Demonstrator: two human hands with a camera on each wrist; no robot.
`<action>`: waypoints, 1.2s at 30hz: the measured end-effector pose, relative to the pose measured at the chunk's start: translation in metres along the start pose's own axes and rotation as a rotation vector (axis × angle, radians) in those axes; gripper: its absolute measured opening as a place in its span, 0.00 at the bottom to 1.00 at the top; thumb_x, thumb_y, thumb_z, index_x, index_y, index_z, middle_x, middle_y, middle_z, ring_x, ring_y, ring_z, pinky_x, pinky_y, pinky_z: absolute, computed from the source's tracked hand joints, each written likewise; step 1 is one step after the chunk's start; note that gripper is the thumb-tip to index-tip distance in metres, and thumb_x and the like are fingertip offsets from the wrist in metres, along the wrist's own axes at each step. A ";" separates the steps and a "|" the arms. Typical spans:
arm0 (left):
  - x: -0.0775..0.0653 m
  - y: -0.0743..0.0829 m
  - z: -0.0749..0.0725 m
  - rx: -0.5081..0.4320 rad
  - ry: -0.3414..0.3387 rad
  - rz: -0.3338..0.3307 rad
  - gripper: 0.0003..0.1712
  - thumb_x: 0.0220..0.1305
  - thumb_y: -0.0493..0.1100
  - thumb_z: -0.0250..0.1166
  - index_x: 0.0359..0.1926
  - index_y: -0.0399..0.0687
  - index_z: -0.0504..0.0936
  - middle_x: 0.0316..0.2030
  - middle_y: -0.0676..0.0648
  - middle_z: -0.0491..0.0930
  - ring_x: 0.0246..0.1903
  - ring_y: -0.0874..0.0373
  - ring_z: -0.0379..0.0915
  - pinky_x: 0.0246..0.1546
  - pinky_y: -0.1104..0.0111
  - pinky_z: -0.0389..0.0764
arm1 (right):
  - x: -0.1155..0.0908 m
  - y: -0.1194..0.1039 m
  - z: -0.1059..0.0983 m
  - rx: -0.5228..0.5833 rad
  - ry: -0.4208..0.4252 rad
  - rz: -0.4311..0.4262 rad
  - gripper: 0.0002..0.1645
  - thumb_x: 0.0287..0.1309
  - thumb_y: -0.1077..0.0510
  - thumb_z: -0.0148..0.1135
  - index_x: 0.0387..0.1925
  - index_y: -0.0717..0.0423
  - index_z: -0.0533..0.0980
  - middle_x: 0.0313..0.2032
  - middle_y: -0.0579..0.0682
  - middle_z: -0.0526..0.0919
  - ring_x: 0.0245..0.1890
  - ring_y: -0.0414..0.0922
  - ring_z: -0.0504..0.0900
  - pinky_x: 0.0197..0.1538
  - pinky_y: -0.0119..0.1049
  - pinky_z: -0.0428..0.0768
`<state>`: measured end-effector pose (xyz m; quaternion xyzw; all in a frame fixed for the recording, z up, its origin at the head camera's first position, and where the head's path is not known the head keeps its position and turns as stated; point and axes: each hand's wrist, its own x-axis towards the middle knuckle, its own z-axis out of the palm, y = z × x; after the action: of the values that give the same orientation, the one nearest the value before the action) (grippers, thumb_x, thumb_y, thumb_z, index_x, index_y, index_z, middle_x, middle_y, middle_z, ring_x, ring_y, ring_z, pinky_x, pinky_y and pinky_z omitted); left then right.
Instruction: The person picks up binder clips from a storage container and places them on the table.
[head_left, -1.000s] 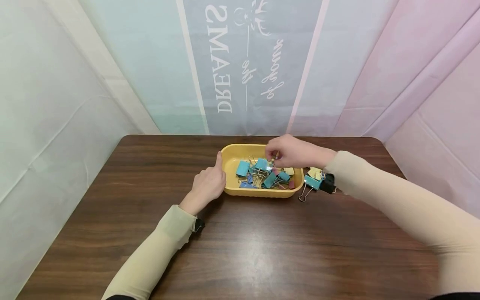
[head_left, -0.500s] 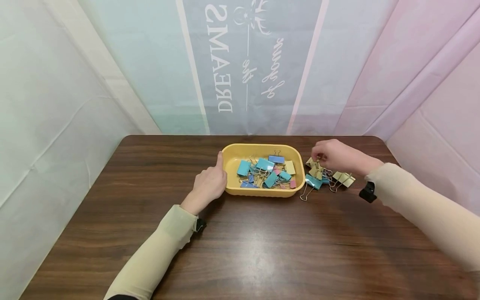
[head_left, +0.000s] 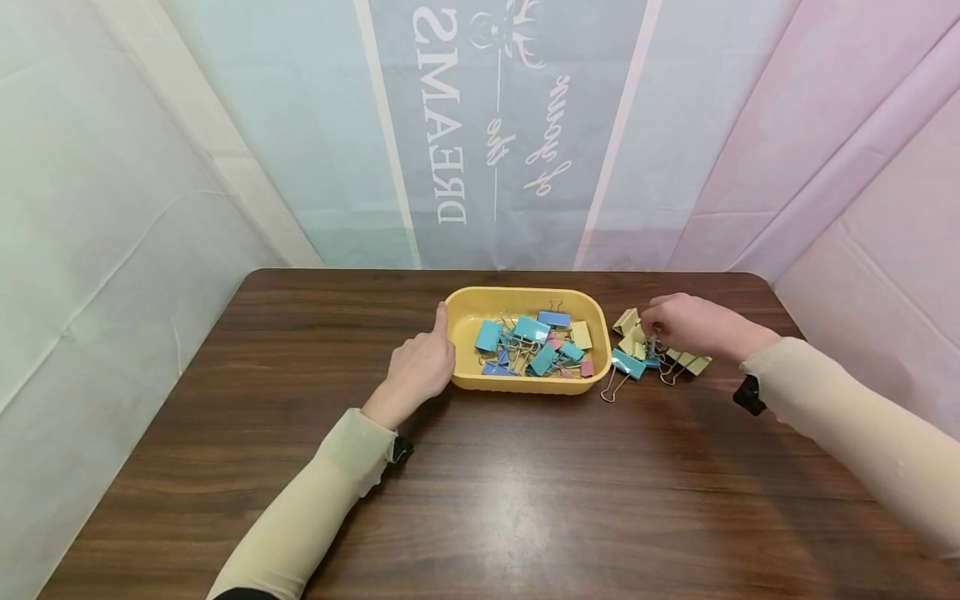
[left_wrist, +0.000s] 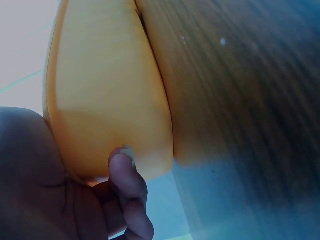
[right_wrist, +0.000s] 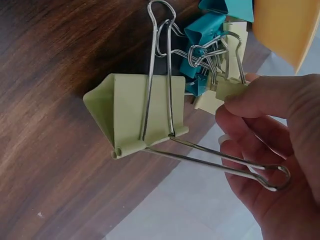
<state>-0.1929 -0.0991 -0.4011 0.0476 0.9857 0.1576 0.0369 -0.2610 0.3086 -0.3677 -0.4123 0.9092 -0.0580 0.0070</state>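
In the head view my left hand (head_left: 420,365) holds the left end of a yellow plastic box (head_left: 525,384), index finger stretched along the rim. The left wrist view shows a curled finger (left_wrist: 126,170) against its outer wall. Binder clips in teal, blue, yellow and pink lie inside, among them a teal binder clip (head_left: 532,329). Right of the box, my right hand (head_left: 693,323) reaches into a small pile of clips. Between thumb and fingers it pinches a small yellow binder clip (right_wrist: 231,89), partly covered by the thumb.
A large yellow binder clip (right_wrist: 145,107) lies close by the right hand, its wire handles spread. Teal clips (head_left: 627,364) and another yellow clip (head_left: 626,321) lie beside the box on the wooden table (head_left: 480,492). A printed curtain (head_left: 510,133) hangs behind the table.
The right hand went from over the box to the pile at right, then slightly further right and nearer. A blue clip now shows in the box. The left hand stayed put.
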 end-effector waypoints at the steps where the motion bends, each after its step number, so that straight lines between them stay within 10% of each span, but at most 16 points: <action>1: 0.000 0.000 0.000 0.000 0.002 0.000 0.38 0.76 0.45 0.43 0.80 0.44 0.39 0.14 0.45 0.71 0.11 0.52 0.62 0.13 0.62 0.63 | 0.000 0.000 -0.001 0.001 -0.003 0.005 0.19 0.44 0.77 0.60 0.24 0.47 0.77 0.27 0.40 0.73 0.27 0.37 0.71 0.31 0.36 0.74; 15: -0.001 0.000 -0.001 0.005 0.002 0.007 0.38 0.76 0.45 0.43 0.79 0.43 0.39 0.13 0.45 0.70 0.11 0.52 0.61 0.12 0.63 0.62 | 0.021 -0.023 -0.037 0.092 0.019 0.088 0.15 0.52 0.73 0.58 0.30 0.48 0.80 0.31 0.44 0.80 0.31 0.41 0.76 0.36 0.41 0.76; 36: -0.001 0.001 -0.002 -0.005 -0.004 0.007 0.38 0.76 0.45 0.43 0.80 0.44 0.38 0.14 0.45 0.71 0.12 0.52 0.63 0.13 0.63 0.62 | 0.120 -0.119 -0.028 0.172 -0.116 -0.220 0.09 0.59 0.68 0.60 0.37 0.53 0.82 0.34 0.44 0.82 0.34 0.38 0.78 0.42 0.37 0.77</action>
<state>-0.1917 -0.0987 -0.3991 0.0511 0.9850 0.1602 0.0384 -0.2524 0.1432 -0.3228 -0.5102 0.8481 -0.1120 0.0885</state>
